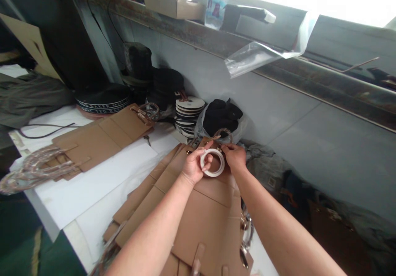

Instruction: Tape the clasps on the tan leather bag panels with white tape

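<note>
Handles (40, 166) in crinkled clear wrap, far left of the white tape roll, and they belong to a neat set of brown pieces (105, 135) lying on the counter (93, 197), no hand near them! Whether that set is finished, I can't tell. Nearer the roll, just left of it, comes the left hand (192, 166), fingers curled around the ring and gripping it. And here's the white tape roll (222, 163) itself: a pale, smooth ring with a wide round opening, held over the top end of the brown panels (198, 214), a fanned, overlapping heap. Looks like mid-job on the uppermost piece, with plenty in the heap perhaps to go; no strip shows on it, so no count of what's done. Just right of the roll, the right hand (235, 156) has bent fingertips beside a small metal fitting (219, 148); whether they grip anything, I cannot tell.
</note>
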Action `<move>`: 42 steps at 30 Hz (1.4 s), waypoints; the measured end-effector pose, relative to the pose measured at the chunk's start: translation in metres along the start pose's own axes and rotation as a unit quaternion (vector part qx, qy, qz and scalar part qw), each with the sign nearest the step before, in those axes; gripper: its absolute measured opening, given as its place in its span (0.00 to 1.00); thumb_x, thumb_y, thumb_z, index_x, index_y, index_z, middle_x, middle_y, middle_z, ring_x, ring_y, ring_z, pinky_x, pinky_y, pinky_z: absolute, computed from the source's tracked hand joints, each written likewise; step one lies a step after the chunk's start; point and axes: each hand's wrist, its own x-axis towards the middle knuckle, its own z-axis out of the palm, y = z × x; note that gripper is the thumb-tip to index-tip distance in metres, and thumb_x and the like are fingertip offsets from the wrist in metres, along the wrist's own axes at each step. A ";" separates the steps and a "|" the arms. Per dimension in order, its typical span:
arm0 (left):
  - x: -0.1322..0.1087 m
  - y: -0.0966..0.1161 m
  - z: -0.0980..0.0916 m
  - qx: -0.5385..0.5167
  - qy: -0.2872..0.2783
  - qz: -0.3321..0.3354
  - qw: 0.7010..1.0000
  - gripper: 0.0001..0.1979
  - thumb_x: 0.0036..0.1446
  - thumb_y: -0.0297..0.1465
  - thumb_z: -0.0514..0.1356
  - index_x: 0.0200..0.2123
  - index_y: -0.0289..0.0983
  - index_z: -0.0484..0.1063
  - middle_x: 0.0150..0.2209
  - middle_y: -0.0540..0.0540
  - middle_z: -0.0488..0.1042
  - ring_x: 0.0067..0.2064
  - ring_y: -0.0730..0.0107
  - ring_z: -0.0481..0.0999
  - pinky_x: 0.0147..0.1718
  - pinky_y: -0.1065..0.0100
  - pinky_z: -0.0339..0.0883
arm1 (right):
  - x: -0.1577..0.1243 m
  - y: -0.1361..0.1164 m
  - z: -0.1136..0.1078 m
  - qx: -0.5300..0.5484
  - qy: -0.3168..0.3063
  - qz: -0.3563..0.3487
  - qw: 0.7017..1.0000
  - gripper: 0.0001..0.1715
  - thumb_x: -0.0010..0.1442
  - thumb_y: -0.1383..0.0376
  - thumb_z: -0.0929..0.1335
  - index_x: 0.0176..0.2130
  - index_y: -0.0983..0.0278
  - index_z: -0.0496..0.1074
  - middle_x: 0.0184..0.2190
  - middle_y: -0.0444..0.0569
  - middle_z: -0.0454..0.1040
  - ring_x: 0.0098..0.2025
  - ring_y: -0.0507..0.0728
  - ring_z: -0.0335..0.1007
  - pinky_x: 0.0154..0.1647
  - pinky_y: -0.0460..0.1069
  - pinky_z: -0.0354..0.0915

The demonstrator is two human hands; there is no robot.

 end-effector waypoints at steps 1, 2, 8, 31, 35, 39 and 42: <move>0.000 0.000 0.000 -0.002 0.003 -0.001 1.000 0.04 0.52 0.28 0.63 0.30 0.34 0.72 0.39 0.40 0.80 0.27 0.73 0.74 0.11 0.78 0.51 | 0.000 0.000 0.000 -0.001 -0.002 0.004 1.000 0.16 0.53 0.53 0.70 0.33 0.61 0.82 0.29 0.49 0.81 0.32 0.62 0.76 0.32 0.51 0.67; 0.000 -0.001 0.000 -0.004 0.006 -0.001 1.000 0.03 0.52 0.28 0.63 0.30 0.34 0.72 0.38 0.41 0.80 0.27 0.73 0.74 0.11 0.78 0.50 | 0.001 0.001 0.000 -0.003 -0.004 0.009 1.000 0.15 0.53 0.53 0.70 0.32 0.61 0.81 0.28 0.49 0.81 0.31 0.62 0.76 0.31 0.51 0.66; 0.000 -0.002 0.000 -0.002 0.007 -0.006 1.000 0.04 0.51 0.28 0.64 0.30 0.33 0.72 0.43 0.39 0.80 0.27 0.73 0.75 0.10 0.78 0.52 | 0.000 -0.002 -0.002 -0.041 0.031 -0.003 0.999 0.17 0.52 0.55 0.73 0.40 0.62 0.79 0.30 0.49 0.80 0.29 0.60 0.75 0.30 0.51 0.65; -0.102 0.057 0.036 0.024 0.055 -0.027 0.998 0.06 0.57 0.25 0.59 0.28 0.32 0.72 0.61 0.36 0.71 0.30 0.76 0.73 0.11 0.81 0.56 | -0.074 -0.002 -0.071 -0.098 0.035 -0.061 0.993 0.21 0.56 0.50 0.72 0.44 0.60 0.76 0.32 0.48 0.78 0.32 0.60 0.72 0.34 0.52 0.65; -0.158 0.070 0.010 0.057 0.189 -0.026 0.980 0.05 0.57 0.24 0.58 0.31 0.32 0.74 0.61 0.35 0.71 0.31 0.74 0.73 0.10 0.81 0.58 | -0.132 0.022 -0.078 0.021 -0.036 0.133 0.990 0.23 0.52 0.48 0.74 0.40 0.60 0.75 0.28 0.48 0.78 0.26 0.61 0.73 0.24 0.51 0.64; -0.172 0.058 -0.010 0.117 0.337 -0.068 0.932 0.08 0.54 0.19 0.58 0.31 0.33 0.76 0.44 0.38 0.81 0.31 0.67 0.79 0.10 0.79 0.60 | -0.133 0.009 -0.064 0.084 0.002 0.132 0.988 0.20 0.48 0.53 0.76 0.39 0.59 0.77 0.29 0.46 0.79 0.32 0.63 0.76 0.30 0.53 0.69; -0.172 0.049 -0.006 0.161 0.365 -0.084 0.913 0.09 0.51 0.19 0.59 0.28 0.37 0.76 0.30 0.45 0.81 0.30 0.65 0.80 0.11 0.79 0.61 | -0.118 -0.018 -0.057 0.150 0.021 0.105 0.983 0.11 0.50 0.56 0.74 0.34 0.57 0.77 0.33 0.45 0.81 0.38 0.63 0.78 0.38 0.54 0.72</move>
